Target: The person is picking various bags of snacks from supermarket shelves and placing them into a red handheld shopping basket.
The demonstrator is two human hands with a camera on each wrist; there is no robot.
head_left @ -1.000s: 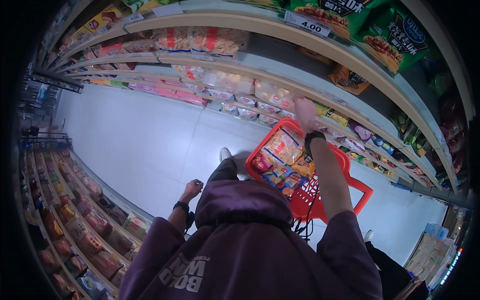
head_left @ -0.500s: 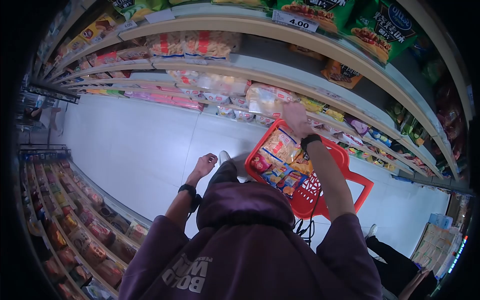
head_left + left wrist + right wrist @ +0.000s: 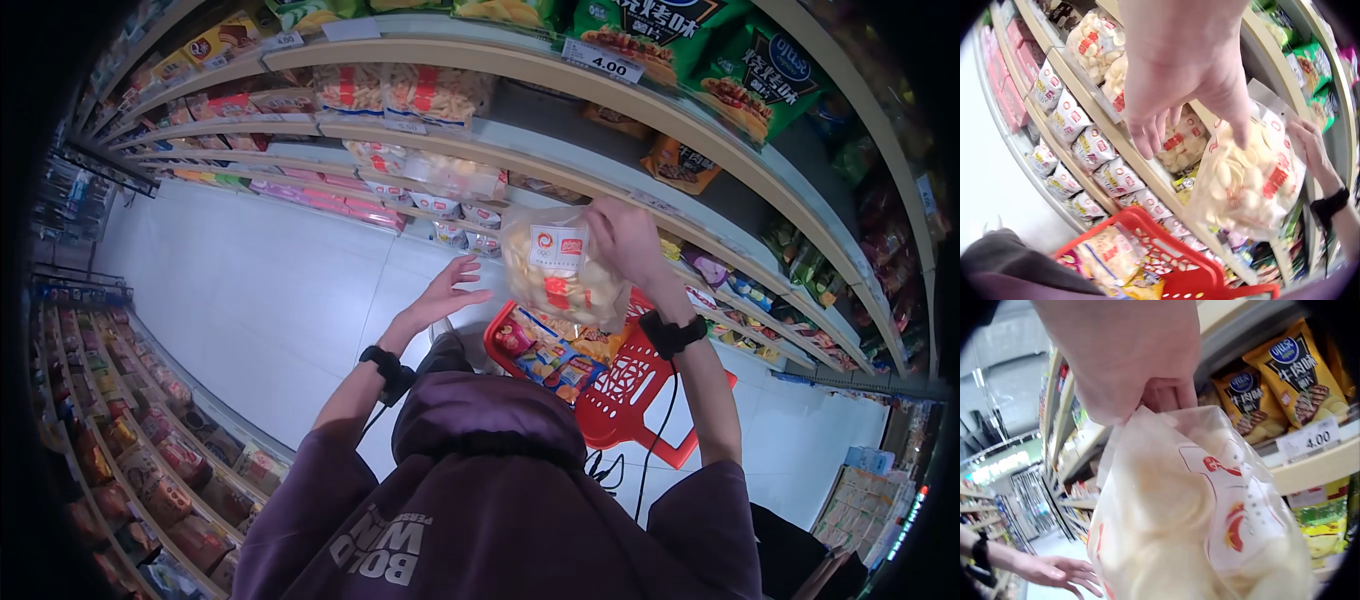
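My right hand (image 3: 628,240) grips the top edge of a clear bag of pale round crackers (image 3: 560,265), its fingers curled into the plastic in the right wrist view. The bag hangs in front of the shelves and overlaps the red shopping basket (image 3: 640,400) in the head view. My left hand (image 3: 447,297), fingers spread and holding nothing, is just left of the bag. From the left wrist, the left thumb overlaps the bag (image 3: 1247,178). Inside the basket lie a bag of stick-shaped snacks (image 3: 1110,253), blue snack packets (image 3: 553,365) and an orange packet (image 3: 600,343).
Curved snack shelves (image 3: 480,140) run along the front and right, with green chip bags (image 3: 650,40) on top. White snack packets (image 3: 1094,147) line the lower tiers. Another shelf (image 3: 150,430) stands at left across the pale floor (image 3: 270,270). A cable (image 3: 660,440) hangs from the right wrist.
My right hand has drawn the cracker bag off the shelf and up toward me. My left hand has risen toward the bag, its fingers now spread.
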